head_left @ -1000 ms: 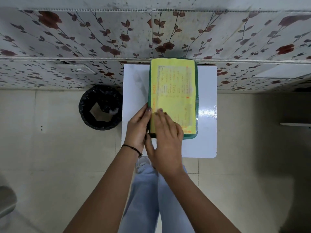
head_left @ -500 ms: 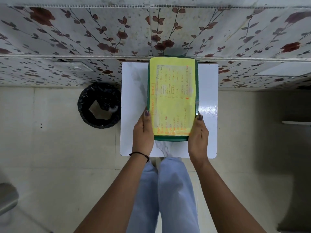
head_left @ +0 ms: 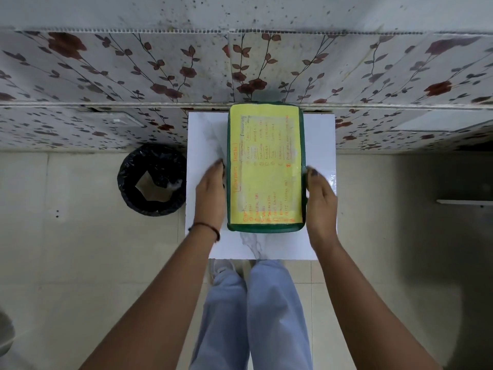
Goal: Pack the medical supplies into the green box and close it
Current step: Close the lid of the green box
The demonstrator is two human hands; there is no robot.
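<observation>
Our left hand [head_left: 209, 192] and right hand [head_left: 320, 198] lie flat, fingers extended, against the long sides of the closed green box [head_left: 265, 166], mid-frame on the white table [head_left: 202, 134].

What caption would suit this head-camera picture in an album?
Closed green box with yellow label on a white table, left hand and right hand flanking its sides.
</observation>
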